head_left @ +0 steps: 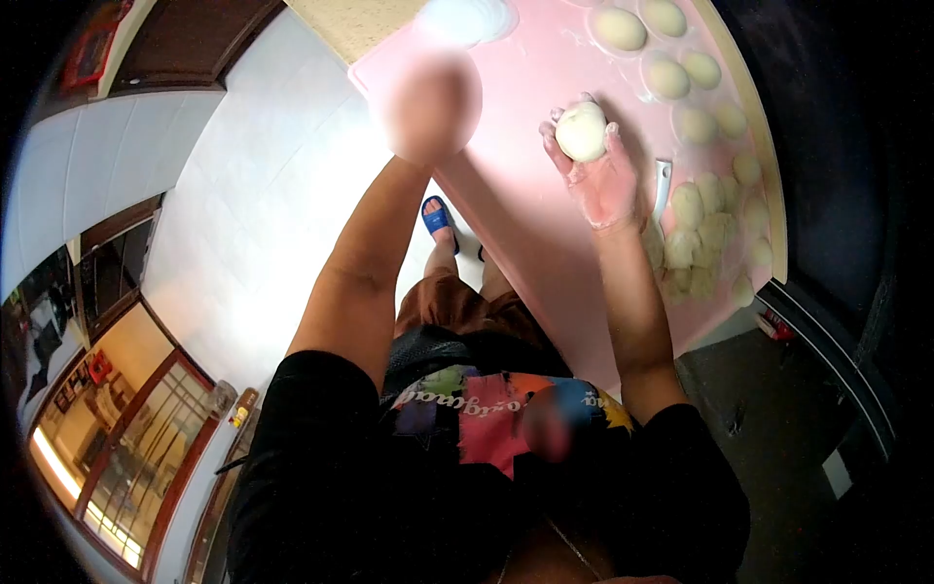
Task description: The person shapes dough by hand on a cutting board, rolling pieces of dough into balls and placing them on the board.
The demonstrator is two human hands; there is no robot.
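A round, pale dough ball (582, 131) rests in my right hand (601, 180), which is palm up with its fingers curled around the ball and whitish powder on the skin. My left hand (435, 107) is a blurred shape over the left edge of the pink mat (516, 195); its fingers cannot be made out, nor whether anything is in them. Right of my right hand lies a tool with a white handle (664, 182), its lower part hard to see.
Several round dough balls (667, 78) sit along the mat's right side. Flatter dough pieces (683, 247) lie clustered below them. White powder (469, 18) is at the mat's top edge. A door (141, 457) stands at the lower left.
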